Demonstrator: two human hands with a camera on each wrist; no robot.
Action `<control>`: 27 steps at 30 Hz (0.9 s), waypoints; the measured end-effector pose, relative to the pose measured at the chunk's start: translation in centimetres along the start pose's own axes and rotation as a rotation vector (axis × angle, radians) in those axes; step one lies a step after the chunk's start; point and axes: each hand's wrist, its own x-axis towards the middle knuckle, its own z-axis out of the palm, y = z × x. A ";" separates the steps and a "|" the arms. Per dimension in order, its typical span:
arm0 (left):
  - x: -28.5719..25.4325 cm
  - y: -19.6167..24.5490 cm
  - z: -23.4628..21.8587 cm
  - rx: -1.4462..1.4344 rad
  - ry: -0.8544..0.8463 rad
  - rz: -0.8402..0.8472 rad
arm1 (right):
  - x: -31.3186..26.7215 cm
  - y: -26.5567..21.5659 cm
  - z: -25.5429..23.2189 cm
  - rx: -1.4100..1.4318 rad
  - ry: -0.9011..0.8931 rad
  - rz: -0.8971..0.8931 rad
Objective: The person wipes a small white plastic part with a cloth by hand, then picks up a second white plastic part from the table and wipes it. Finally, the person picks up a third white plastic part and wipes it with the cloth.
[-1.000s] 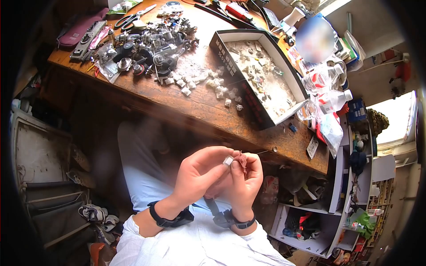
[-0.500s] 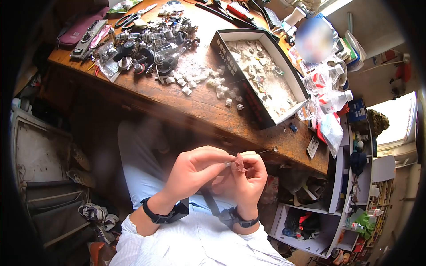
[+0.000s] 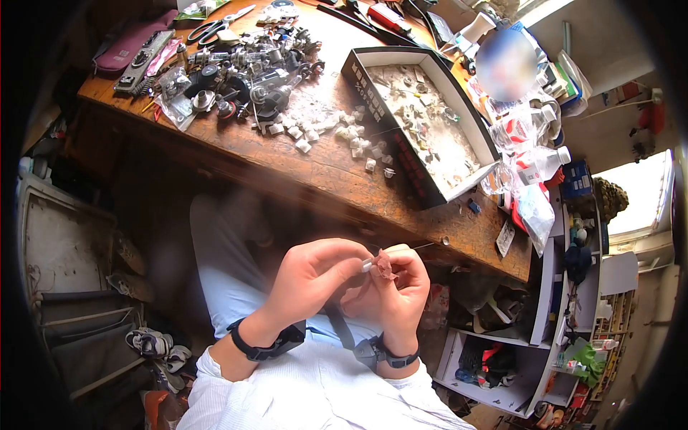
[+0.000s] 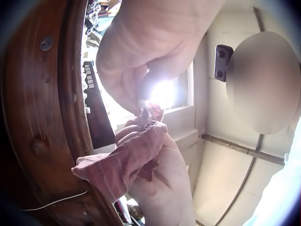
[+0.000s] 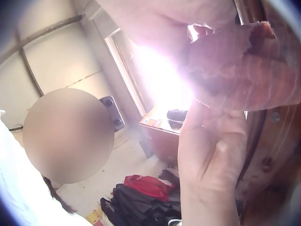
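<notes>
**A:** ok so what did you actually have in your hands there?

**B:** My left hand (image 3: 312, 276) had a small white block (image 3: 368, 265) pinched between thumb and fingers, with just the end poking out. My right hand (image 3: 403, 283) was gripping a reddish-brown cloth (image 3: 385, 265), bunched at the fingertips, and a loose length of it spilled out past my fingers.

**A:** Was the block touching the cloth?

**B:** Right up by it, but my fingers hid too much, so I couldn't tell. Both were above my lap, just off the front edge of the wooden desk (image 3: 315, 170).

**A:** And on the desk?

**B:** Lol, a mess. More small white pieces (image 3: 303, 146) lay scattered between a heap of bulb-like parts (image 3: 269, 100) and a shallow black box (image 3: 365, 97) with bits inside. Scissors (image 3: 215, 29) sat behind the heap, and plastic bottles (image 3: 541, 165) lay beside the box.
</notes>
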 end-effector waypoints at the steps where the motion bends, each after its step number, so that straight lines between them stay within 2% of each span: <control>1: 0.0 -0.1 0.0 0.000 0.001 0.000 | 0.0 -0.1 0.1 0.007 0.006 0.008; 4: 0.0 -0.4 0.1 0.092 -0.022 -0.002 | 0.1 -0.4 0.2 -0.005 0.013 0.013; 6: 0.0 -0.6 0.6 -0.065 0.049 -0.011 | 0.2 -0.5 0.3 -0.024 0.016 0.009; 9: -0.2 -1.2 0.5 -0.077 0.080 -0.050 | 0.1 -0.5 0.5 -0.035 0.026 0.034; 15: -0.3 -0.5 1.0 -0.079 0.026 -0.044 | 0.1 -0.1 0.1 -0.037 0.126 0.018; 17: -0.3 -0.6 0.7 -0.022 0.024 -0.034 | 0.0 -0.8 0.4 0.027 0.108 0.114; 20: -0.1 0.0 0.4 0.035 0.006 0.014 | 0.0 -1.2 0.5 0.053 0.096 0.129; 22: 0.2 0.9 0.0 0.235 -0.065 0.097 | 0.1 -0.9 0.0 0.022 0.056 0.089; 27: 0.5 1.2 -0.6 0.290 -0.109 0.146 | 0.3 -0.9 -0.5 0.002 -0.034 0.037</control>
